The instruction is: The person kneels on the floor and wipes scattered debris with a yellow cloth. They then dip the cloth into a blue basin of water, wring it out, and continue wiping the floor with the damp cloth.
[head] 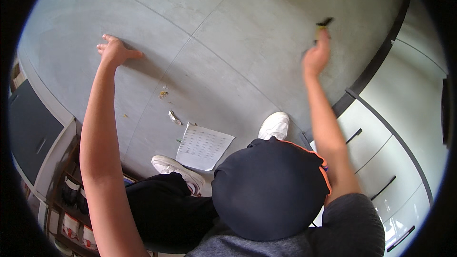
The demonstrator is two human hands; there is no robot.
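Observation:
My left hand point(116, 50) is at the upper left, fingers spread and nothing in them, over or on the grey tiled floor point(228, 67); I cannot tell whether it touches. At the upper right my right hand point(317, 55) grips a small blurred black and yellow object point(322, 28), too smeared to name. Between my white shoes a sheet of paper point(205, 146) bearing rows of writing lies on the floor. Beyond the sheet are a crumpled white scrap point(174, 117) and a small yellowish bit of debris point(163, 94).
My white shoes point(275, 125) stand either side of the paper. White drawers with black handles point(383, 188) flank me on the right, beside a dark floor edging point(389, 46). On the left are a dark cabinet panel point(32, 132) and shelves holding shoes point(71, 223).

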